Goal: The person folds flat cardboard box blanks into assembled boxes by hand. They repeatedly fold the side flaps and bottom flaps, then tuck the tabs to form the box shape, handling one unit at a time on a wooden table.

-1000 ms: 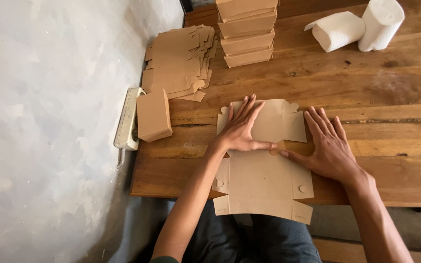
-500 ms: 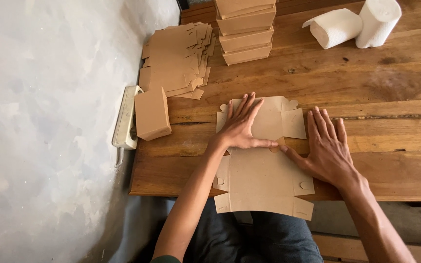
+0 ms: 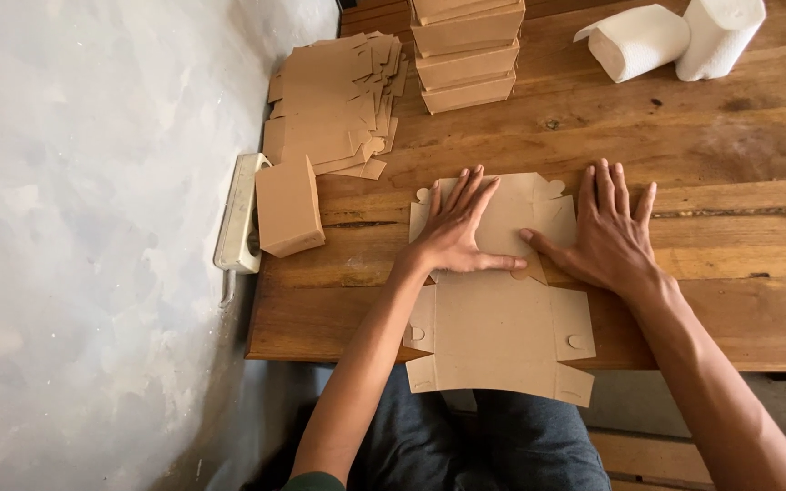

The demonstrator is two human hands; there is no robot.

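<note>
Flat brown cardboard box blank at lower centre of the frame, lying on the wooden counter with its near edge overhanging the counter's front. Left hand pressed palm-down on the blank's upper half, fingers spread and pointing toward the top of the frame, thumb stretched sideways to the right along the crease; no grip closed on anything, hand open and flat. Left forearm rising from the lower centre-left, angled up and right, wrist nearly straight. Right hand likewise flat and open, palm down, fingers fanned toward the top of the frame, thumb reaching left so that its tip lies just beside the left thumb's tip on the cardboard; most of the palm resting on the counter at the blank's right edge. Right forearm entering from the lower right corner, running diagonally up and left. Upper left of the counter: loose pile of flat blanks; just below it, one folded box beside a white power strip at the counter's left edge. Top centre: stack of folded boxes. Upper right: two white paper rolls, one lying, one upright. Pale grey floor filling the left of the frame.
</note>
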